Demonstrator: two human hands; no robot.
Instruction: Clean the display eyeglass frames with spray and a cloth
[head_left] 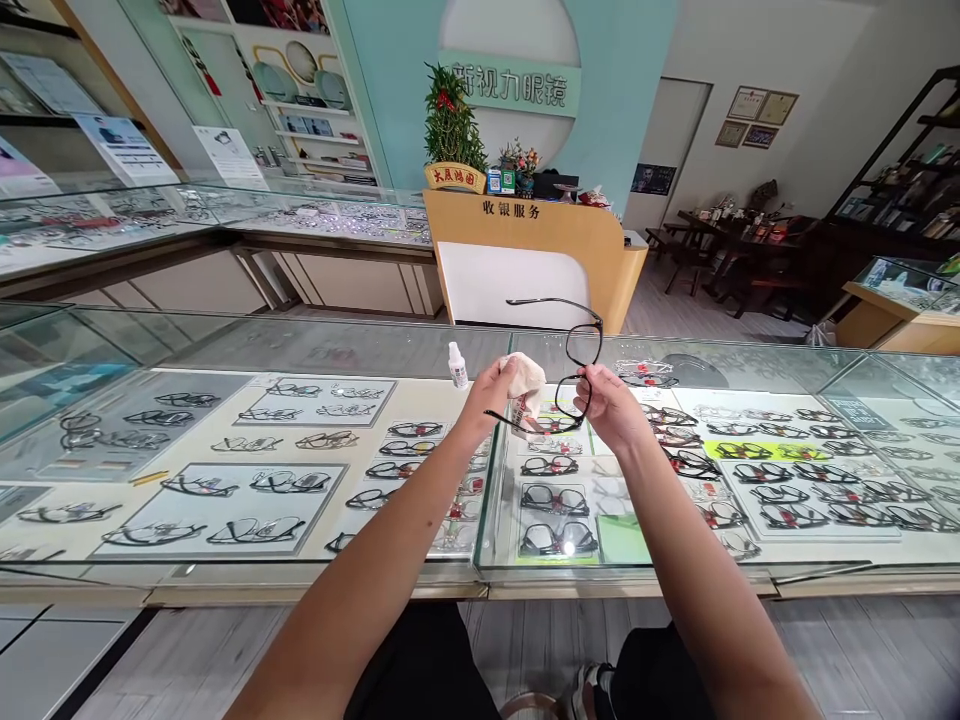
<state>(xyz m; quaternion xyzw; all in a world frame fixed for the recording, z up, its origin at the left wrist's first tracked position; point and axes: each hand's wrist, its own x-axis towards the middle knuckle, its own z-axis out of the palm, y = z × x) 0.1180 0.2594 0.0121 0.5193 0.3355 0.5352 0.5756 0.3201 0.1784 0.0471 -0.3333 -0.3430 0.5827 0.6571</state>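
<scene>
1. Holds black-framed glasses (pixel 601 338) up above the glass display counter (pixel 315 596), turned on their side, 1 lens above the other, with 2 temples unfolded toward the left.
2. Grips the frame by its rim near the bridge with the right hand (pixel 611 402), thumb and fingers closed on it.
3. Grasps a pale crumpled cloth (pixel 527 376) in the left hand (pixel 486 392), bunched at the fingertips, near the lower lens; cannot tell whether cloth and lens touch.
4. Passes close by the cloth and the left hand with the lower temple.
5. Has a small white bottle (pixel 458 368) standing upright on the counter, just beyond the left hand.
6. Looks down through the glass on rows of spectacles (pixel 555 540) to either side, with a light green sheet (pixel 628 540) near the right forearm (pixel 690 560) and a slim yellow item (pixel 150 478) far to the left.
7. Stands on the near side in black trousers (pixel 420 660).
8. Faces a wooden service desk (pixel 540 225) across the aisle, topped by a leafy plant (pixel 452 125), with 4 framed papers (pixel 748 104) on the wall at the right.
</scene>
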